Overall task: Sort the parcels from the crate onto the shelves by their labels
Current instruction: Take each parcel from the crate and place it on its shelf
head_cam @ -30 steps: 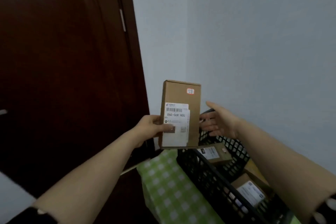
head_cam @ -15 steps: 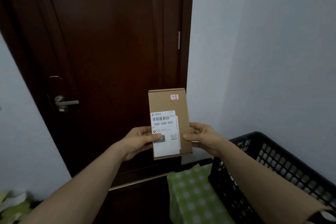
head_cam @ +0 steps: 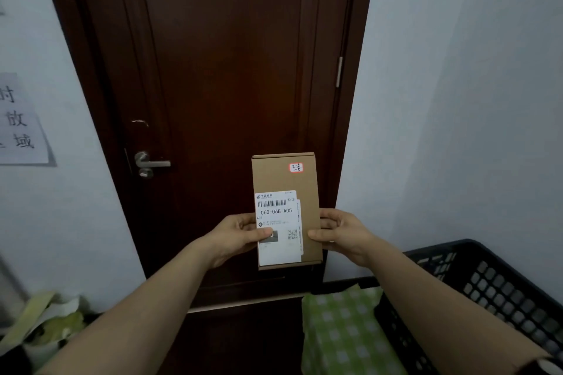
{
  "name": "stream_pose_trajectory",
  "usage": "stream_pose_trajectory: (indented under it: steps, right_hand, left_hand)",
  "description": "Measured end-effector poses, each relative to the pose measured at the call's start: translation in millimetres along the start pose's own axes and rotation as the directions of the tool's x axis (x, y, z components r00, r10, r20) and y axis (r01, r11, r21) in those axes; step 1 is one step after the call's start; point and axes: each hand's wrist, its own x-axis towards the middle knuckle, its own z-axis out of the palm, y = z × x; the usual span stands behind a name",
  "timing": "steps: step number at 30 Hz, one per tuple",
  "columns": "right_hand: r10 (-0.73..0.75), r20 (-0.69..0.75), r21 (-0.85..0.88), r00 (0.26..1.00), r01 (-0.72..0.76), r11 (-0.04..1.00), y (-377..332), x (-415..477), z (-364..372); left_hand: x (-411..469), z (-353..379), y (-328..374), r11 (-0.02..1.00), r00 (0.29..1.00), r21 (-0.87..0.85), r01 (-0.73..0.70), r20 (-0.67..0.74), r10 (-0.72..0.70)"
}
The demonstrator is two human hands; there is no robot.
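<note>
The cardboard parcel (head_cam: 285, 179) stands upright between both hands, in front of a dark door (head_cam: 231, 70). The left hand (head_cam: 240, 236) grips its left edge as before, thumb on the white shipping label (head_cam: 278, 222). The right hand (head_cam: 339, 234), spread open beside the parcel a second ago, now pinches its right edge. The black crate (head_cam: 493, 280), earlier right under the hands, now sits below and to the right of the right hand.
</note>
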Motion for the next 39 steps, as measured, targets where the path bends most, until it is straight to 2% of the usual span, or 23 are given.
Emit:
stream_pose_trajectory:
  steps: [5,9,15,21,24,28,35,39]
  right_hand:
    - [-0.002,0.034,-0.017,0.999,0.002,1.000,-2,12,20]
    - [0.000,0.088,-0.045,0.996,0.004,0.999,-3,22,44]
    - [0.038,0.220,-0.078,0.975,-0.021,0.997,3,42,102]
    - [0.034,0.354,-0.016,0.935,-0.030,0.999,5,56,173]
    - [0.028,0.455,-0.032,0.890,-0.015,0.999,5,58,213]
    - [0.061,0.607,-0.066,0.792,-0.026,0.997,17,47,270]
    - [0.109,0.793,-0.126,0.600,-0.015,0.992,31,1,370]
    - [0.082,0.857,-0.114,0.509,0.032,0.993,18,-36,429]
  left_hand:
    - [-6,-19,-1,1.000,0.999,-0.015,-0.001,-0.044,0.001]
    - [-17,-37,-3,0.999,0.991,-0.040,0.005,-0.134,-0.010]
    - [-56,-81,-15,1.000,0.949,-0.019,0.024,-0.313,-0.029]
    - [-114,-120,-40,0.996,0.894,-0.013,0.084,-0.441,-0.081]
    - [-148,-131,-57,0.993,0.832,-0.065,0.101,-0.542,-0.120]
    - [-205,-140,-73,0.984,0.714,-0.106,0.141,-0.678,-0.175]
    - [-310,-147,-77,0.987,0.437,-0.100,0.123,-0.888,-0.144]
    - [-377,-153,-70,0.988,0.320,-0.113,0.105,-0.937,-0.141]
